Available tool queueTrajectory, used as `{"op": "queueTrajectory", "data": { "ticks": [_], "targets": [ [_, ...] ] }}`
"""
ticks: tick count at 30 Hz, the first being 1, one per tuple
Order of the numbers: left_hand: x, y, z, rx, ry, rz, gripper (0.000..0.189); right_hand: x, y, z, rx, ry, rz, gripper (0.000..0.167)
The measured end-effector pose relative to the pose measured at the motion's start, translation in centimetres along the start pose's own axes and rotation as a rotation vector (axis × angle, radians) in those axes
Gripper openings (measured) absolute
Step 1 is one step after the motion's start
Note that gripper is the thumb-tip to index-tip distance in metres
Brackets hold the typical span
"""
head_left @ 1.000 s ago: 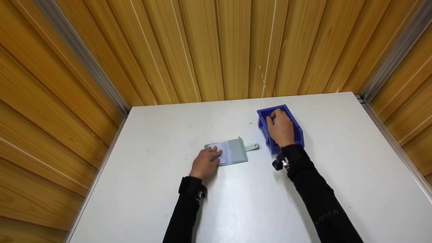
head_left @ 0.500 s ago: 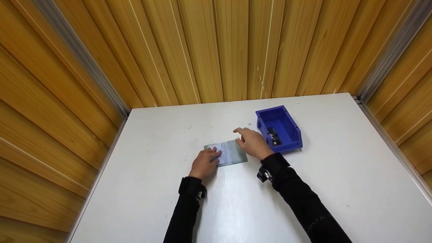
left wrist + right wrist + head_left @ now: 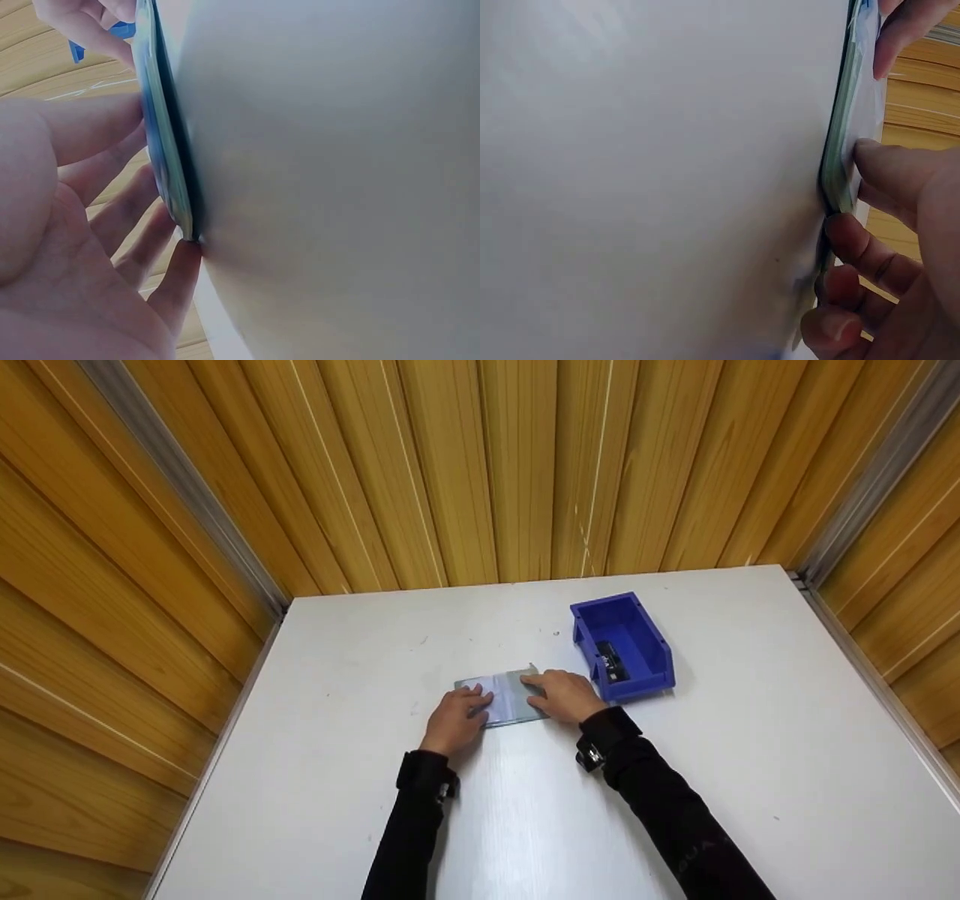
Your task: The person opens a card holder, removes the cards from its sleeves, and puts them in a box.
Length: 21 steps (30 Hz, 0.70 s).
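A pale green card holder (image 3: 512,699) with clear plastic sleeves lies opened out on the white table. Across its left half my left hand (image 3: 452,720) rests with spread fingers; in the left wrist view the little finger (image 3: 180,281) touches the holder's lower corner. From the other side, my right hand (image 3: 568,696) touches the right half with index finger and thumb. The right wrist view has that thumb (image 3: 885,165) on the sleeve's face and the other fingers bent beside the holder's edge. The right hand hides the holder's snap strap.
A blue plastic bin (image 3: 651,688) stands just right of the holder, close to my right hand. Inside lies a black card (image 3: 611,661) with white lettering. Wood-patterned panels (image 3: 517,472) rise behind the table (image 3: 337,780) and along its sides.
My right hand came out of the blue bin, moved left and lowered onto the holder's right half, covering the strap. The black card in the bin came into sight. My left hand stayed put.
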<state>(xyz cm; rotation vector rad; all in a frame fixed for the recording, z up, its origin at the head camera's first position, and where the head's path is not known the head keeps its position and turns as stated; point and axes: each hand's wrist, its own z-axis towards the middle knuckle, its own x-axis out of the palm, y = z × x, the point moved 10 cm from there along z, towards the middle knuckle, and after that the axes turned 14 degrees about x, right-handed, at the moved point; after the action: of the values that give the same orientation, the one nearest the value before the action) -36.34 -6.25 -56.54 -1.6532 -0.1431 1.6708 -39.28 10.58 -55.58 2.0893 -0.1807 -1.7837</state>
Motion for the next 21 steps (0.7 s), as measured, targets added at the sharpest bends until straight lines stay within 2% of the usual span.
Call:
{"op": "queueTrajectory", "data": {
  "ticks": [4,13,21],
  "targets": [
    [-0.2,-0.1,0.1,0.002,-0.006,0.005,0.038,0.2,-0.3,0.1,0.027,0.031,0.018,0.049],
    [-0.4,-0.2,0.0,0.005,-0.016,-0.020,0.037,0.4,-0.6,0.1,0.024,0.032,0.041,0.052],
    [-0.5,-0.2,-0.3,-0.014,-0.034,-0.075,0.037,0.8,-1.2,0.4,0.028,0.066,0.064,0.073]
  ]
}}
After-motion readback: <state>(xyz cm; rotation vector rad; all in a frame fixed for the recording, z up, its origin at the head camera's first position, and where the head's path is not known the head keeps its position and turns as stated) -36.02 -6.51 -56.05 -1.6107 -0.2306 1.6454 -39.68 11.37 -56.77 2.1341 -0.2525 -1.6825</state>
